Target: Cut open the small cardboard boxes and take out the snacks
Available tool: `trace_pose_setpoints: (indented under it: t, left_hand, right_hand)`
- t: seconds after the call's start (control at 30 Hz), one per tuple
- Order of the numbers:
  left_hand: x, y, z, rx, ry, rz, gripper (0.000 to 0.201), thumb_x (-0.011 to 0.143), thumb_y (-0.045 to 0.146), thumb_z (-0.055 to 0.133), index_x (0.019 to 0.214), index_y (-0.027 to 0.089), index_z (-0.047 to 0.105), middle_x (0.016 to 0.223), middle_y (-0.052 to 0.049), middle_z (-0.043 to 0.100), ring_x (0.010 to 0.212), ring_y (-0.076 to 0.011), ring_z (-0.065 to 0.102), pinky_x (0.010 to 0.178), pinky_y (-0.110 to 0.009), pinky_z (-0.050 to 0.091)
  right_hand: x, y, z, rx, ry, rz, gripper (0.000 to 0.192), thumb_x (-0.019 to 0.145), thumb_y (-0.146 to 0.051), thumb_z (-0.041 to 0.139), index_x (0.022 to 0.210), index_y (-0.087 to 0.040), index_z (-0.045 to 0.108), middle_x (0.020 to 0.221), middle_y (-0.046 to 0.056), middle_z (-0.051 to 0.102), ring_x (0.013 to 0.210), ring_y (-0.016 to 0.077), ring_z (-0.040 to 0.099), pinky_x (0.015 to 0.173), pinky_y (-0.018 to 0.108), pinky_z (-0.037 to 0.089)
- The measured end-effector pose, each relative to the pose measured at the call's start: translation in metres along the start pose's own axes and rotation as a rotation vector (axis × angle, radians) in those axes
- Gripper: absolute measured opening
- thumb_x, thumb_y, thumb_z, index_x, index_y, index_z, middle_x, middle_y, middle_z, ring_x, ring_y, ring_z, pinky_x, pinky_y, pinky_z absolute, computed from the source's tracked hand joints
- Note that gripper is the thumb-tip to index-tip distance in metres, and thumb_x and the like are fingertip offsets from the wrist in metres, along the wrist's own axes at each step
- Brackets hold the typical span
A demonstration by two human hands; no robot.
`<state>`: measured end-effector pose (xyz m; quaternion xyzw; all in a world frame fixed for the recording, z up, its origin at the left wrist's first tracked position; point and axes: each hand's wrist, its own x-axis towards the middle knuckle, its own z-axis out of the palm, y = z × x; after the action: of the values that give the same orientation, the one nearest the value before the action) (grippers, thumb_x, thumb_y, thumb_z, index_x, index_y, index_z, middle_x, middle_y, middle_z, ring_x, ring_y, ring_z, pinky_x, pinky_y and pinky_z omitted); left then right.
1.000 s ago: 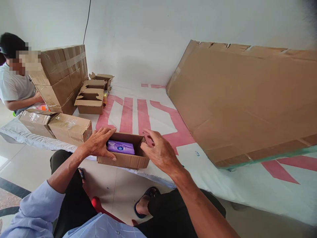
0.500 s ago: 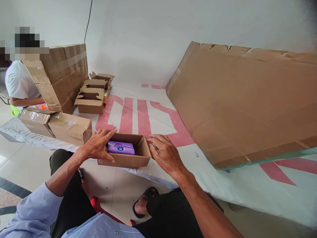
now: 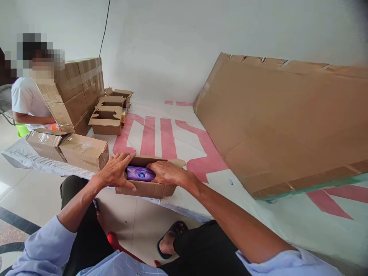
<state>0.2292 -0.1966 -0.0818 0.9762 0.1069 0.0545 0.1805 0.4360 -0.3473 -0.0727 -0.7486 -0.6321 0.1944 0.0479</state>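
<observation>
An open cardboard box (image 3: pixel 145 189) rests at the table's near edge in front of me. Inside it lies a purple tissue pack (image 3: pixel 140 174) with printed labels. My left hand (image 3: pixel 116 170) is closed over the box's left end, thumb outside the front wall and fingers toward the back wall. Reaching in from the right, my right hand (image 3: pixel 165 172) has its fingers around the right end of the pack; some fingertips are hidden inside the box. At the right end of the box, a flap (image 3: pixel 180 163) sticks outward.
Two taped cartons (image 3: pixel 83 150) lie to my left. Behind them are stacked cartons (image 3: pixel 70 90) and several open boxes (image 3: pixel 105 128). A co-worker (image 3: pixel 30 99) sits at the far left. A large cardboard sheet (image 3: pixel 287 122) leans on the right over the white cloth (image 3: pixel 207 195) with red markings.
My right hand has moved left from the box's right end into the box, onto the tissue pack. A slim object in that hand is no longer visible. The left hand keeps its hold.
</observation>
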Motion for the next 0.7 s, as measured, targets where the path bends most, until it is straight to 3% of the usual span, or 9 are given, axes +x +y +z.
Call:
trace_pose_setpoints:
  t: [0.1,0.23,0.4,0.53,0.7]
  left_hand:
    - [-0.001,-0.001,0.001,-0.042,0.023,-0.006,0.134,0.062,0.076,0.090,0.170,0.024,0.029,0.158,-0.022,0.049,0.143,-0.0480,0.048,0.114,-0.065,0.041]
    - [-0.001,-0.003,0.003,-0.119,0.053,-0.010,0.141,0.058,0.079,0.092,0.171,0.024,0.028,0.162,-0.024,0.046,0.150,-0.0500,0.042,0.119,-0.069,0.035]
    - [0.001,-0.005,0.001,-0.297,0.175,-0.018,0.137,0.060,0.075,0.093,0.171,0.024,0.031,0.165,-0.026,0.047,0.153,-0.0502,0.040,0.123,-0.073,0.028]
    - [0.008,0.001,-0.005,-0.625,0.310,-0.003,0.116,0.075,0.066,0.090,0.169,0.024,0.037,0.161,-0.023,0.054,0.152,-0.0451,0.046,0.123,-0.066,0.034]
    - [0.020,0.013,-0.009,-1.128,0.253,0.041,0.108,0.072,0.049,0.097,0.164,0.026,0.044,0.139,-0.018,0.071,0.126,-0.0383,0.069,0.106,-0.054,0.054]
  right_hand:
    - [-0.007,0.001,-0.005,0.142,0.064,0.009,0.041,0.077,-0.032,0.078,0.117,-0.022,0.079,0.118,0.011,0.080,0.105,0.0313,0.074,0.087,0.035,0.054]
    - [-0.027,0.015,-0.012,0.538,0.297,0.043,0.056,0.075,-0.038,0.076,0.129,-0.022,0.072,0.122,0.008,0.078,0.100,0.0269,0.073,0.082,0.035,0.057]
    - [-0.036,0.029,-0.013,0.936,0.537,0.009,0.056,0.071,-0.053,0.084,0.116,-0.022,0.075,0.106,0.007,0.081,0.098,0.0283,0.074,0.085,0.040,0.059]
    - [-0.033,0.026,-0.013,1.101,0.639,0.012,0.054,0.071,-0.055,0.088,0.114,-0.024,0.076,0.111,0.005,0.081,0.099,0.0255,0.073,0.089,0.037,0.057]
    - [-0.024,0.018,-0.012,1.273,0.680,0.011,0.060,0.069,-0.060,0.090,0.115,-0.024,0.075,0.101,0.003,0.079,0.088,0.0221,0.071,0.082,0.035,0.056]
